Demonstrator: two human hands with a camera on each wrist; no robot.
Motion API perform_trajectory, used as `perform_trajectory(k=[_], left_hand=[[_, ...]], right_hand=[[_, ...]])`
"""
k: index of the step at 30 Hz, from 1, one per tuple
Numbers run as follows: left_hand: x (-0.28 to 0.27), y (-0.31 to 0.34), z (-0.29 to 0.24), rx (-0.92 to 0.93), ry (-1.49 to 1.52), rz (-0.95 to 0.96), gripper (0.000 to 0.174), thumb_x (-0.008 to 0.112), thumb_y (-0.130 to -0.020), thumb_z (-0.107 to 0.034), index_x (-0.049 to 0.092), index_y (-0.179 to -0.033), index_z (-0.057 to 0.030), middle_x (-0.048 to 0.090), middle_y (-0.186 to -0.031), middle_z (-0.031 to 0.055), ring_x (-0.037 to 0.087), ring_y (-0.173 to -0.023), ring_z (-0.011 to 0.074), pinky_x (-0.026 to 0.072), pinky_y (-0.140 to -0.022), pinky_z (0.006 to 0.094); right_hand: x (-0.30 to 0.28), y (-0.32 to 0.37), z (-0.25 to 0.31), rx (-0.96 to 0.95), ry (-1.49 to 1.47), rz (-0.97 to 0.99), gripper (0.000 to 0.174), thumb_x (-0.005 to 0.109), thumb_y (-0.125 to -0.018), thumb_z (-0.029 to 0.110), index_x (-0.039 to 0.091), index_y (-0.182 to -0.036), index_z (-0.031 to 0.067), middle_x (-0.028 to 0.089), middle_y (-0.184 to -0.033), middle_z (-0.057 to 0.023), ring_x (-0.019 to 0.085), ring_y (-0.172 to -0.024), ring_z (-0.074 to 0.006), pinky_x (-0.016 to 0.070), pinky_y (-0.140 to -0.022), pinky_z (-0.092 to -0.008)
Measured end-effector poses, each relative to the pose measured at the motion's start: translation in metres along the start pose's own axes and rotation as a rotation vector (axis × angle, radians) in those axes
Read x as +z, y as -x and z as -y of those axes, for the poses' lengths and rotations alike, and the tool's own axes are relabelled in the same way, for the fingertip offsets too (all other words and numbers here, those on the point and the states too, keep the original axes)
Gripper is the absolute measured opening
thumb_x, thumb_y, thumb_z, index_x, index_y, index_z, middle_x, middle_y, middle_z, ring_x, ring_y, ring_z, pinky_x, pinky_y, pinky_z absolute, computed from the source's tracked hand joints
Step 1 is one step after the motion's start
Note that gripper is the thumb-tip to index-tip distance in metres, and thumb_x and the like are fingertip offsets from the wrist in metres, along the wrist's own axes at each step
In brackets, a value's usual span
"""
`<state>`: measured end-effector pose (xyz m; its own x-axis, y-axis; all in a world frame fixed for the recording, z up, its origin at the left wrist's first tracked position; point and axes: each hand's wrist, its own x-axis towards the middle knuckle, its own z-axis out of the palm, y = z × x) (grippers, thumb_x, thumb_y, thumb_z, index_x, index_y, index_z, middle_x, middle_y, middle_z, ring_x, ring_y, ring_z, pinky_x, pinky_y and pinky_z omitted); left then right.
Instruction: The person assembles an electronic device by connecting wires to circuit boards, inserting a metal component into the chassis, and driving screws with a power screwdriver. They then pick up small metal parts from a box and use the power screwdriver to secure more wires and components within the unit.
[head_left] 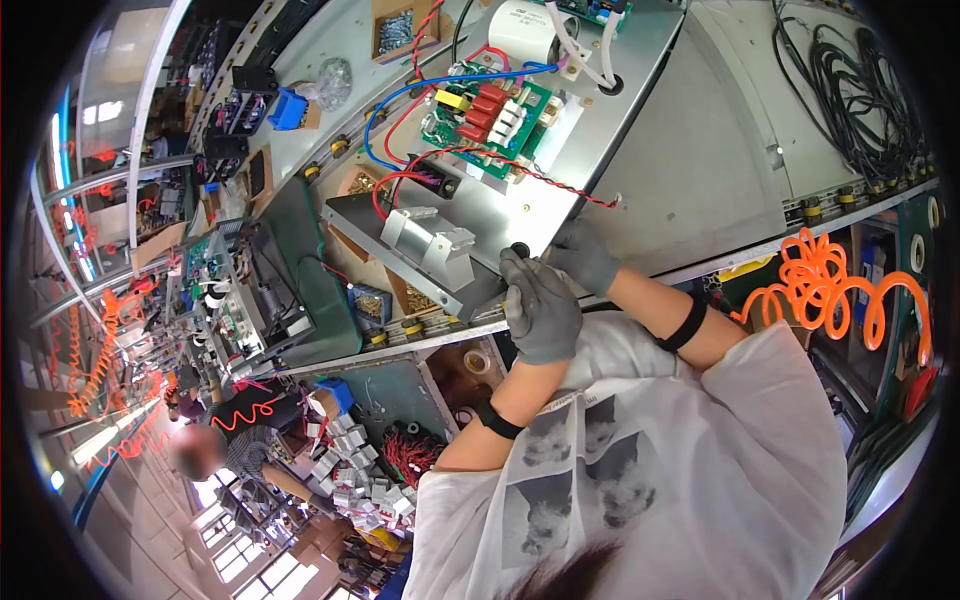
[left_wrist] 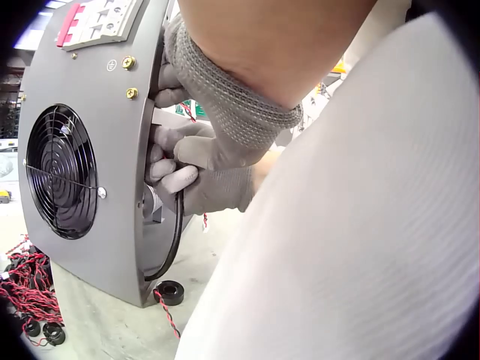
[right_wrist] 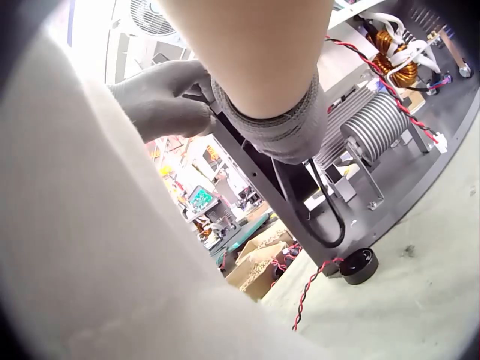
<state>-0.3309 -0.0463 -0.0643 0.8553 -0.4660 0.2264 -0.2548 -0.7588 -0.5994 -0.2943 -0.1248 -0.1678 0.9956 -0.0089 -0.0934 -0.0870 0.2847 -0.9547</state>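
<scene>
A grey metal chassis panel (left_wrist: 112, 195) with a round fan (left_wrist: 60, 169) stands upright in the left wrist view. Both hands wear grey gloves and work close together at its edge. My left hand (head_left: 545, 315) has its fingers bent against that edge, near a black round fitting (head_left: 520, 250); I cannot tell what lies between them. My right hand (head_left: 588, 260) is behind the panel and pinches a black cable (left_wrist: 177, 240), which loops down to the chassis floor. In the right wrist view the right fingers are hidden by the glove cuff (right_wrist: 289, 131).
A green circuit board (head_left: 490, 118) and a white cylinder (head_left: 520, 30) sit on the chassis. A black ring (right_wrist: 358, 266) with red-black wire lies on the bench beside it. Coiled orange hose (head_left: 825, 285) hangs at right. Another person (head_left: 250, 455) works at far left.
</scene>
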Motion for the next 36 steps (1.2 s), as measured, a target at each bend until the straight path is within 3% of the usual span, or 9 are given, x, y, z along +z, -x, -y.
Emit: perform_trajectory(k=[4, 10, 13, 15, 16, 22, 24, 28, 36], left_hand=[[0.005, 0.001, -0.002, -0.028, 0.052, -0.051, 0.040, 0.047, -0.071, -0.026, 0.053, -0.099, 0.0021, 0.057, -0.115, 0.0192, 0.052, -0.113, 0.0213, 0.0104, -0.099, 0.0352], [0.012, 0.000, -0.002, -0.019, -0.016, -0.120, 0.038, 0.046, -0.072, -0.025, 0.053, -0.098, 0.0021, 0.058, -0.114, 0.0194, 0.053, -0.111, 0.0213, 0.0106, -0.099, 0.0338], [0.008, 0.001, 0.003, 0.013, 0.029, -0.085, 0.040, 0.046, -0.070, -0.025, 0.054, -0.098, 0.0019, 0.058, -0.113, 0.0186, 0.054, -0.110, 0.0207, 0.0106, -0.099, 0.0332], [0.002, -0.002, 0.006, 0.022, -0.026, -0.068, 0.033, 0.045, -0.077, -0.024, 0.055, -0.097, -0.0006, 0.061, -0.111, 0.0155, 0.056, -0.108, 0.0187, 0.0078, -0.102, 0.0355], [0.000, -0.004, 0.006, 0.037, -0.074, -0.060, 0.027, 0.044, -0.084, -0.024, 0.057, -0.096, -0.0030, 0.064, -0.108, 0.0123, 0.057, -0.106, 0.0167, 0.0050, -0.104, 0.0378], [-0.002, -0.004, 0.007, 0.030, -0.023, -0.063, 0.029, 0.044, -0.079, -0.021, 0.058, -0.094, -0.0015, 0.063, -0.108, 0.0144, 0.057, -0.107, 0.0178, 0.0054, -0.103, 0.0375], [-0.001, -0.005, 0.008, 0.030, -0.006, -0.062, 0.029, 0.043, -0.078, -0.021, 0.058, -0.094, -0.0013, 0.063, -0.108, 0.0145, 0.057, -0.107, 0.0178, 0.0055, -0.103, 0.0373], [0.005, 0.002, 0.006, 0.004, 0.142, -0.033, 0.048, 0.048, -0.065, -0.028, 0.052, -0.100, 0.0041, 0.056, -0.117, 0.0207, 0.051, -0.114, 0.0231, 0.0102, -0.098, 0.0354], [0.014, 0.005, 0.002, 0.001, 0.023, -0.085, 0.044, 0.048, -0.065, -0.026, 0.053, -0.099, 0.0015, 0.057, -0.116, 0.0199, 0.051, -0.114, 0.0220, 0.0106, -0.097, 0.0346]], right_hand=[[0.004, 0.008, 0.008, 0.247, -0.133, 0.020, 0.004, 0.060, -0.068, 0.000, 0.063, -0.067, -0.0020, 0.058, -0.059, -0.0049, 0.048, -0.055, -0.0063, 0.0424, -0.052, -0.0251], [0.009, 0.000, 0.008, 0.267, -0.604, 0.009, 0.027, 0.056, -0.065, -0.006, 0.059, -0.092, -0.0041, 0.061, -0.075, -0.0034, 0.051, -0.059, -0.0065, 0.0424, -0.052, -0.0229], [-0.004, -0.016, -0.014, 0.284, -0.502, 0.170, 0.044, 0.058, -0.067, -0.006, 0.052, -0.110, -0.0022, 0.062, -0.088, -0.0044, 0.056, -0.071, -0.0076, 0.0470, -0.059, -0.0232], [-0.004, -0.028, -0.024, -0.076, 0.053, 0.102, 0.053, 0.065, -0.066, -0.003, 0.049, -0.117, 0.0006, 0.060, -0.099, -0.0053, 0.058, -0.085, -0.0103, 0.0505, -0.070, -0.0261], [-0.007, -0.030, -0.028, -0.075, 0.055, 0.106, 0.053, 0.065, -0.066, -0.003, 0.049, -0.117, 0.0006, 0.060, -0.099, -0.0053, 0.058, -0.085, -0.0103, 0.0505, -0.070, -0.0261], [-0.008, -0.027, -0.004, -0.033, -0.023, 0.068, 0.065, 0.072, -0.061, 0.000, 0.046, -0.121, 0.0023, 0.057, -0.110, -0.0054, 0.058, -0.094, -0.0139, 0.0501, -0.080, -0.0305], [-0.008, -0.030, 0.003, -0.302, 0.138, 0.057, 0.064, 0.070, -0.062, -0.001, 0.045, -0.121, 0.0018, 0.058, -0.105, -0.0055, 0.058, -0.091, -0.0133, 0.0501, -0.078, -0.0301], [-0.014, -0.030, 0.005, -0.183, 0.251, 0.156, 0.063, 0.068, -0.063, -0.002, 0.044, -0.121, 0.0012, 0.058, -0.102, -0.0063, 0.057, -0.089, -0.0133, 0.0499, -0.076, -0.0303], [-0.001, -0.022, 0.010, -0.001, 0.098, 0.053, 0.060, 0.068, -0.064, -0.004, 0.044, -0.118, 0.0011, 0.058, -0.097, -0.0065, 0.056, -0.088, -0.0158, 0.0493, -0.077, -0.0316]])
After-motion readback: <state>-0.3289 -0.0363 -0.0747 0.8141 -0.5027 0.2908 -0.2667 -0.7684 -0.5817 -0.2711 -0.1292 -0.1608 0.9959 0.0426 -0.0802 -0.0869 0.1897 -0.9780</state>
